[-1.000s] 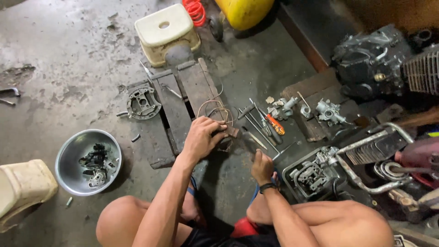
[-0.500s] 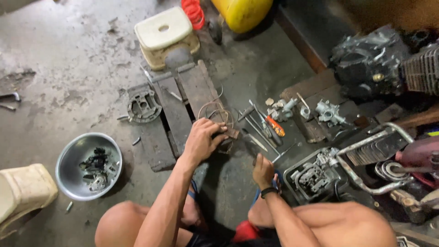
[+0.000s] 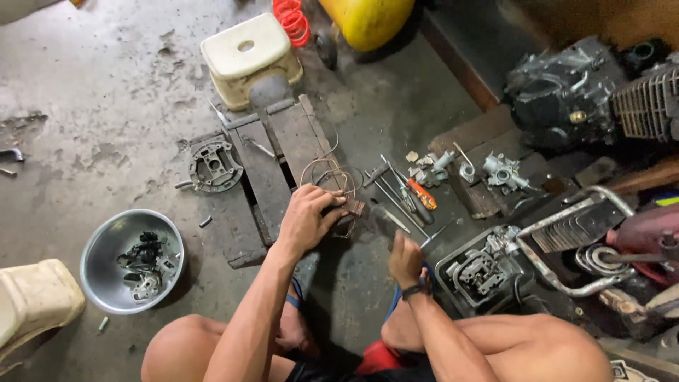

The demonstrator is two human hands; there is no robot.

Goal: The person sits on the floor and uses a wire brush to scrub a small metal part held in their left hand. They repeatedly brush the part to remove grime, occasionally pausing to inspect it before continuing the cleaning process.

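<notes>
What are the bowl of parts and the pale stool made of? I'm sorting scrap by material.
The bowl looks like bare metal, likely steel or aluminium: grey sheen, thin rim, soft reflections. The stool looks like moulded plastic: cream, matt, rounded corners, a hole in the seat, grimy at the base.

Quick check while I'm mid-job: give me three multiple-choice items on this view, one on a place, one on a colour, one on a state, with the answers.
1. Where does the metal bowl sit?
A. On the concrete floor left of the left hand
B. On the white stool
C. On the wooden pallet

2. What colour is the screwdriver handle?
A. Blue
B. Orange
C. Green

3. What is the left hand doing?
A. Hanging free
B. Pressing on a small part with wire loops
C. Resting in the bowl

Answers: 1 A, it stands on bare floor; 2 B, orange among the tools; 3 B, fingers cover the part.
</notes>
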